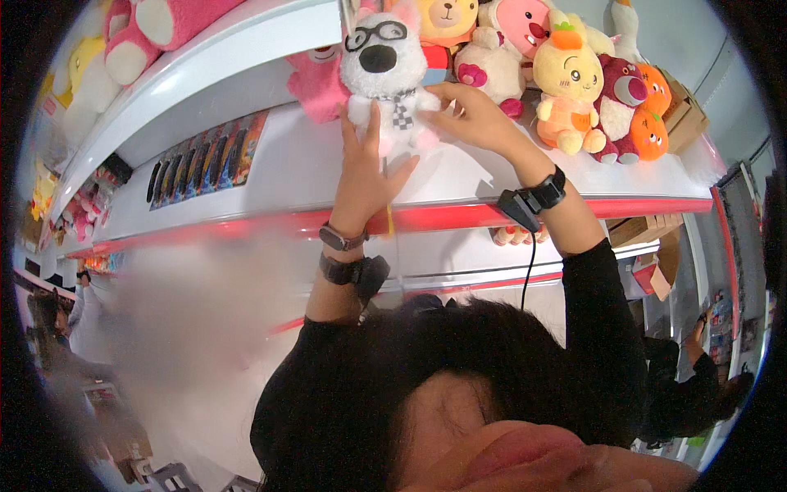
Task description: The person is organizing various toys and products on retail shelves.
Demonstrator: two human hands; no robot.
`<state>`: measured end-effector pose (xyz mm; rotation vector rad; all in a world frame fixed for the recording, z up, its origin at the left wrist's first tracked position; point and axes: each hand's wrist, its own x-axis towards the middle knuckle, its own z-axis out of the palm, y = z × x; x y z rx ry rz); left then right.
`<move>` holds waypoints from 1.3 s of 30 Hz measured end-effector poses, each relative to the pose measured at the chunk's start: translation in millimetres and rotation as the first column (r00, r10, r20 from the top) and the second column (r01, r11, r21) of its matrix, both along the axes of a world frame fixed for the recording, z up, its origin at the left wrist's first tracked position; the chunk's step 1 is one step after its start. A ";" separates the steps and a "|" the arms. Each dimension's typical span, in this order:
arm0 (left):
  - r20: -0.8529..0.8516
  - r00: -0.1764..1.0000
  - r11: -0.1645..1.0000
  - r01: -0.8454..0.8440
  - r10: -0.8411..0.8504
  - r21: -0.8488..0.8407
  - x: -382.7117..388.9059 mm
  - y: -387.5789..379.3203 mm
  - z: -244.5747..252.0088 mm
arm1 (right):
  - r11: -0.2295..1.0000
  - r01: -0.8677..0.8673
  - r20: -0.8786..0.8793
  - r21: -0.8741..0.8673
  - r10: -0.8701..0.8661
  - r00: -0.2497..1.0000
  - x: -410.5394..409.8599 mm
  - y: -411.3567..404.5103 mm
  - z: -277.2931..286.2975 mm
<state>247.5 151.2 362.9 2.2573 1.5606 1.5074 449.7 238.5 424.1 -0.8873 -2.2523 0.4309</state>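
Observation:
A white plush dog (387, 71) with black glasses, a large black nose and a checked tie sits upright on the white shelf (295, 163). My left hand (369, 175) is at its lower front, fingers spread and the fingertips against its body, thumb held apart. On the other side my right hand (473, 117) has its thumb and fingers around the dog's arm. Straps with small devices are worn on both wrists. Behind the dog, partly hidden, are a pink plush toy (316, 83) and a yellow plush bear (452, 18).
To the right sit a cream plush (569, 92), a maroon plush bear (618, 104) and orange plush toys (648, 132) beside a cardboard box (685, 117). Packaged goods (206, 160) lie on the left. An upper shelf (203, 55) juts out at upper left. People stand at both sides.

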 end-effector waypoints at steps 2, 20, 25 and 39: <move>-0.001 1.000 1.000 0.000 0.000 -0.027 0.5 0.0 -0.7 | 0.999 -0.048 -0.021 -0.004 0.047 0.999 11.9 -4.1 4.0; -0.050 0.998 0.999 -0.036 0.037 0.027 2.2 -0.9 3.5 | 0.796 0.285 0.220 0.534 -0.457 0.862 34.8 81.4 -2.6; -0.045 0.997 0.997 -0.060 0.062 0.042 1.2 -2.9 -0.8 | 0.806 0.208 0.286 0.555 -0.419 0.862 30.4 82.1 -7.3; -0.062 0.996 0.998 -0.065 0.065 0.003 2.4 -8.2 0.4 | 0.868 0.192 0.583 0.458 -0.456 0.673 41.4 81.7 -6.3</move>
